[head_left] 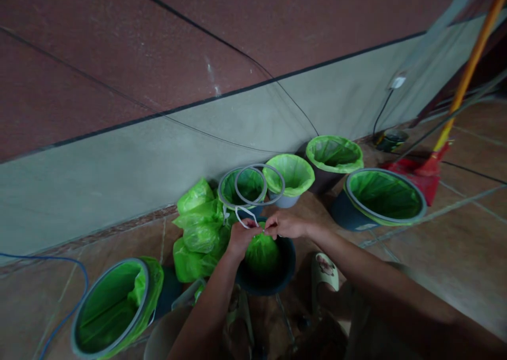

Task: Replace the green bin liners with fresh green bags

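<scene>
While the left hand (242,237) and right hand (285,225) meet over the bin (288,267), each grip pinches the top of the green bag (262,254), which sits inside it. A drawstring (246,210) loops from the left hand toward eleven o'clock; sacks (201,237) lie at ten o'clock, a bucket (348,211) at two.

a translucent bright-green plastic trash bag (262,257) hangs inside a round dark blue bin (292,259), just below the middle of the frame. its top is gathered into a narrow neck drawn up near the bin's far rim, with creases fanning down from it; the lower part fades into the shadow within. a thin white drawstring (246,211) makes an angular loop above and left of the neck. the bin stands upright, mouth facing up.
</scene>
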### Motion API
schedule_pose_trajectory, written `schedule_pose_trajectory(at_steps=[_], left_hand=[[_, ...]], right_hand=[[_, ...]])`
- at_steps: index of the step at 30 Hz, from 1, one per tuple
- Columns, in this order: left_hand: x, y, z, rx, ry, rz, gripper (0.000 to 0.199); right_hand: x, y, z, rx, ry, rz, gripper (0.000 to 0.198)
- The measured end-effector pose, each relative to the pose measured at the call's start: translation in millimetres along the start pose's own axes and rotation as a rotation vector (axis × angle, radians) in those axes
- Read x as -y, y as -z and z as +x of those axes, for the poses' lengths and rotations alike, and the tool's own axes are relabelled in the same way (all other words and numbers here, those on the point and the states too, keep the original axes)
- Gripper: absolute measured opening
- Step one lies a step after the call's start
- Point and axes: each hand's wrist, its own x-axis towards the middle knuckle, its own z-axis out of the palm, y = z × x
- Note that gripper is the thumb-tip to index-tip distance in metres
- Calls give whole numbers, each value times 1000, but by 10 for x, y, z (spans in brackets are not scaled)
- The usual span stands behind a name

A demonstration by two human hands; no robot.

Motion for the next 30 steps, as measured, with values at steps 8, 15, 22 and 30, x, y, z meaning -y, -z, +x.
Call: schedule_pose_trajectory(at_steps=[8, 15, 22, 30], left_hand=[[-12, -26, 20, -14, -189, 101, 3], [-102, -112, -39, -105, -208, 37, 13], [-17, -93, -16, -100, -161, 72, 15], [18, -66, 18, -60, -98, 60, 15]], right_hand=[[31, 34, 22, -188, -40, 68, 21], [111, -59, 11, -151, 8, 342, 21], [37, -41, 18, -169, 59, 297, 29], [158, 65, -44, -315, 45, -283, 22]])
